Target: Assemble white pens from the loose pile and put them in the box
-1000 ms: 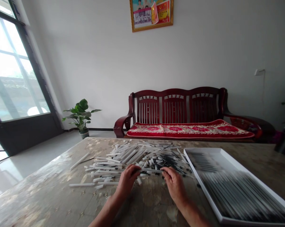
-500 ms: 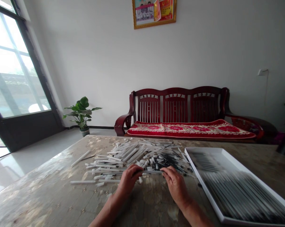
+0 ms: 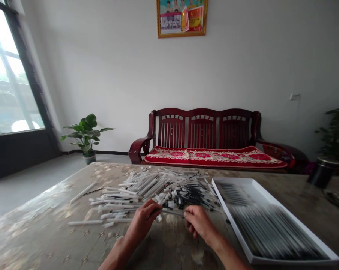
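A heap of white pen barrels, caps and black refills [image 3: 158, 185] lies spread over the middle of the marbled table [image 3: 45, 232]. My left hand [image 3: 143, 221] and my right hand [image 3: 196, 221] sit at the heap's near edge. Between them they pinch one white pen [image 3: 172, 212], the left hand at its left end and the right hand at its right end. To the right stands a white tray [image 3: 259, 193] filled with rows of dark pens.
A black cup [image 3: 323, 172] stands at the table's far right, with a cable beside it. Behind the table are a red wooden bench [image 3: 209, 146], a potted plant [image 3: 85, 135] by the window and another plant at the far right.
The camera has turned right, so everything has slid left in view. Both hands keep hold of the pen and have drawn slightly nearer to me.
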Tool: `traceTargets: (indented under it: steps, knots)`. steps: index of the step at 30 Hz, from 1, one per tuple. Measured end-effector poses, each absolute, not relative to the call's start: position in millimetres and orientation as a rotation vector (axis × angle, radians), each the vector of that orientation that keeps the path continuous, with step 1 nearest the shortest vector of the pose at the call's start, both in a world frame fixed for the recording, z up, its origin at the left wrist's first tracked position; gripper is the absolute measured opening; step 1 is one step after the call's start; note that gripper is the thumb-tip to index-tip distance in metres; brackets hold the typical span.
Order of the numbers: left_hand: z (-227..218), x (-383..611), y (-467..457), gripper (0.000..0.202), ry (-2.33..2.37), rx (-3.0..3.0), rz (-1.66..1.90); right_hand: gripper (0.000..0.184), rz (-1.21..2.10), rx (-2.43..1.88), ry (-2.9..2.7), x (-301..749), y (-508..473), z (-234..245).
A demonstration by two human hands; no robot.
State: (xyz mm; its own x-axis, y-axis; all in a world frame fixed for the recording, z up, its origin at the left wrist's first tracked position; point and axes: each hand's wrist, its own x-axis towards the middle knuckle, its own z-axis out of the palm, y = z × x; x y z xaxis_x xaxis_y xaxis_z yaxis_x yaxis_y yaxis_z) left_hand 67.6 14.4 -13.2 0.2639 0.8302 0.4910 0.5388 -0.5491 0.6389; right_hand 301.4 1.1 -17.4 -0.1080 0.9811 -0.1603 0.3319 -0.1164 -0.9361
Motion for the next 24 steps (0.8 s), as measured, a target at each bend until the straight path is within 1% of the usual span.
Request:
traceTargets:
  steps: [3, 5, 8, 10, 11, 19, 24]
  knots:
    - [-20.9, 66.1, 18.3, 0.022, 1.261, 2.138, 1.237, 0.017, 1.278, -1.464, -1.620, 305.1, -0.7, -8.0]
    - [-27.7, 64.3, 21.8, 0.021, 1.282, 2.073, 1.266, 0.019, 1.217, -1.475, -1.748, 309.2, -0.5, -0.9]
    - [-36.1, 59.6, 26.0, 0.045, 1.366, 1.898, 1.313, 0.018, 0.940, -1.525, -1.840, 320.2, 3.9, 9.0]
    - [-38.9, 56.2, 27.5, 0.054, 1.377, 1.795, 1.323, 0.017, 0.790, -1.543, -1.820, 332.6, 9.1, 14.4]
    - [-39.5, 54.7, 28.0, 0.055, 1.380, 1.763, 1.322, 0.016, 0.750, -1.549, -1.799, 340.4, 12.0, 16.5]
    - [-35.9, 55.8, 28.3, 0.052, 1.424, 1.731, 1.372, 0.018, 0.505, -1.677, -1.543, 431.2, 27.7, 22.8]
    - [-32.0, 57.8, 26.6, 0.049, 1.494, 1.760, 1.335, 0.018, 0.303, -1.841, -1.363, 506.7, 8.0, 29.8]
